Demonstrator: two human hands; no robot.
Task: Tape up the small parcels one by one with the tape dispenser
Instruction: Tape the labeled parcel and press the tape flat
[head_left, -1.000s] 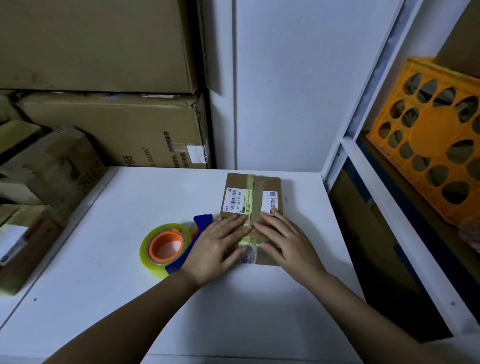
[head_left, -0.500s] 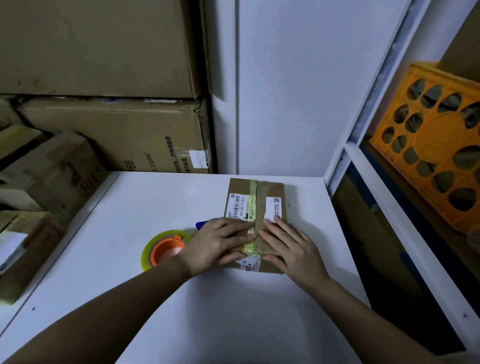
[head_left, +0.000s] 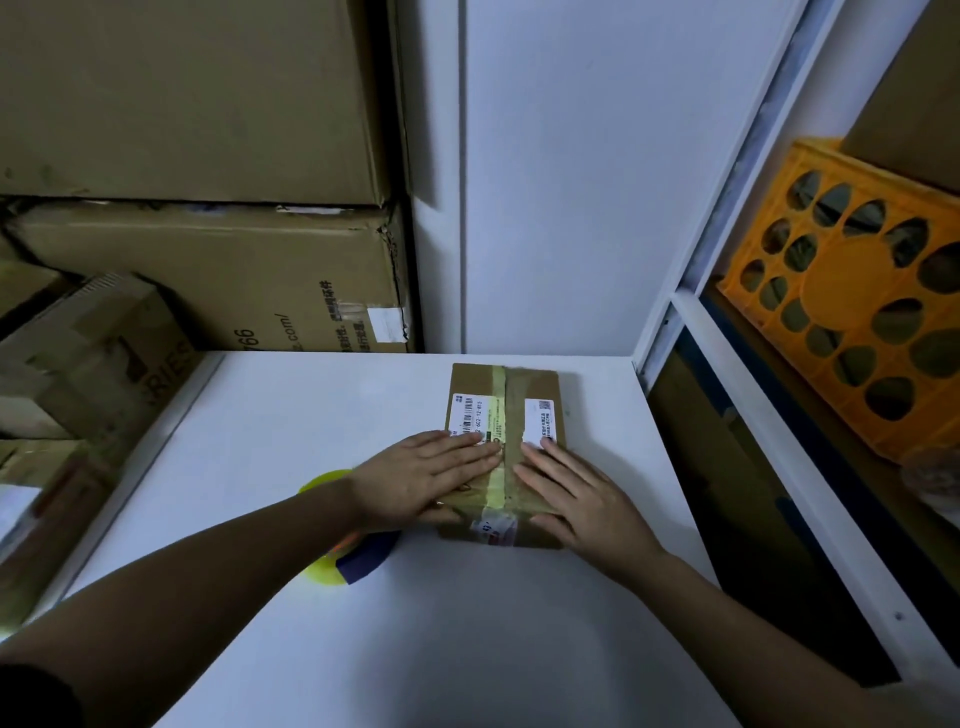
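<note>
A small brown parcel (head_left: 519, 387) lies on the white table (head_left: 291, 415), with two white labels and a yellowish tape strip down its middle. My left hand (head_left: 421, 480) lies flat on the parcel's left half, fingers spread. Flat on the right half rests my right hand (head_left: 576, 501). Both press on the tape from either side. The tape dispenser (head_left: 358, 558), a yellow roll on a blue handle, lies left of the parcel and is mostly hidden under my left forearm.
Large cardboard boxes (head_left: 208, 280) are stacked against the wall behind the table's left side. Smaller boxes (head_left: 78, 364) crowd the left edge. A white shelf frame (head_left: 769, 426) stands to the right, holding an orange perforated crate (head_left: 857, 291).
Both hands have slid a little farther up the parcel while staying flat on it. My left forearm now covers most of the dispenser. The view has shifted slightly.
</note>
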